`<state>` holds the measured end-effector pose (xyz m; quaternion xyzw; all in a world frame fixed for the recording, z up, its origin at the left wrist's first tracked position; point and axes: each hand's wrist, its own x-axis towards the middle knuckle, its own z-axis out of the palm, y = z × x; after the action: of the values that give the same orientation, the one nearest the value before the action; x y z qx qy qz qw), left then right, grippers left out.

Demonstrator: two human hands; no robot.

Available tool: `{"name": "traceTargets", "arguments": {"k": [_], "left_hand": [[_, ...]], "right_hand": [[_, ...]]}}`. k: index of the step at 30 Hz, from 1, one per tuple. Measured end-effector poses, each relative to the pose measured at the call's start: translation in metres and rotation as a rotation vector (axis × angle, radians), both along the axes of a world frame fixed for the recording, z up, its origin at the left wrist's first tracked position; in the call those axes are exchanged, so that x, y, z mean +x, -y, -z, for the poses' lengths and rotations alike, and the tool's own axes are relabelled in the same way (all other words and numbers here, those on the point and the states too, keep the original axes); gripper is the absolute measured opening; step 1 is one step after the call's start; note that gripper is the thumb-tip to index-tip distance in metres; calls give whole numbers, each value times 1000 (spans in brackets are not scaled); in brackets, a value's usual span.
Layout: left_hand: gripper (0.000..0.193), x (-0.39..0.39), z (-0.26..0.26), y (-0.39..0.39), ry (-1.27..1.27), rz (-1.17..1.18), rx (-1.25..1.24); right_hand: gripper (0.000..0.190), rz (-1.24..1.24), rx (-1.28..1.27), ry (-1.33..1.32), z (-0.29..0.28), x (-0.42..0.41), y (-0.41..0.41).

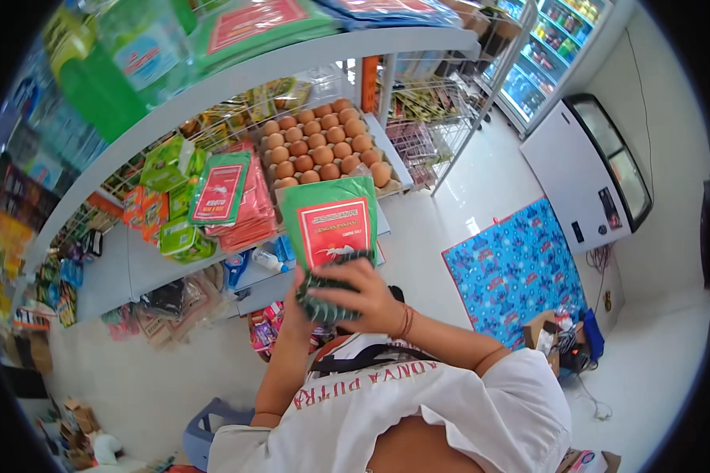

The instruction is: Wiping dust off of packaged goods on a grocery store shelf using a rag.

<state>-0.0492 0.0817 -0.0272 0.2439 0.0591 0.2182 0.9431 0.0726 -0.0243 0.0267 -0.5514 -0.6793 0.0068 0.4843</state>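
In front of my chest, a flat green plastic packet [331,204] with a red label showing an ant is held upright. My left hand [299,295] grips its lower left side, fingers mostly hidden behind it. Bunched against the packet's lower end is a dark green cloth with light stripes [331,304]; my right hand [358,292] closes over this cloth. Just beyond, a cardboard tray [399,186] of brown eggs rests on the shelf. Left of the eggs lies a stack of pink-red packets [254,207], with a similar green packet [220,188] on top.
Above the eggs runs a white shelf edge [225,65] bearing plastic-wrapped packs. Green tissue-like packs [186,239] crowd the left side. A blue patterned mat [515,266] lies on the floor at right, near a white chest freezer [580,171]. A blue-grey plastic stool [204,431] stands at lower left.
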Motion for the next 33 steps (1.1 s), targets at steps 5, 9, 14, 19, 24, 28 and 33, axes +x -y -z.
{"name": "traceTargets", "arguments": {"k": [5,9,14,19,24,28,33], "left_hand": [[68,35,-6,31,-226,85,172],[55,62,-20,46,-239,53,-66],[64,100,-22,35,-12,29,-144],[59,111,-28,60,-254,-79,-37],[56,135,-52,77,-176,-79,42],[48,145,-15,74,443,-82,-74],[53,154,-39,95,294,-166,-146]], "right_hand": [[46,404,204,-335,-19,68,-3],[41,369,41,-475,-14,81,11],[48,66,12,-209,3,72,35],[45,215,127,-157,-27,131,20],[43,220,161,-363,-40,163,10],[48,-135,114,-62,-46,144,34],[55,-157,184,13,-77,172,16]]}}
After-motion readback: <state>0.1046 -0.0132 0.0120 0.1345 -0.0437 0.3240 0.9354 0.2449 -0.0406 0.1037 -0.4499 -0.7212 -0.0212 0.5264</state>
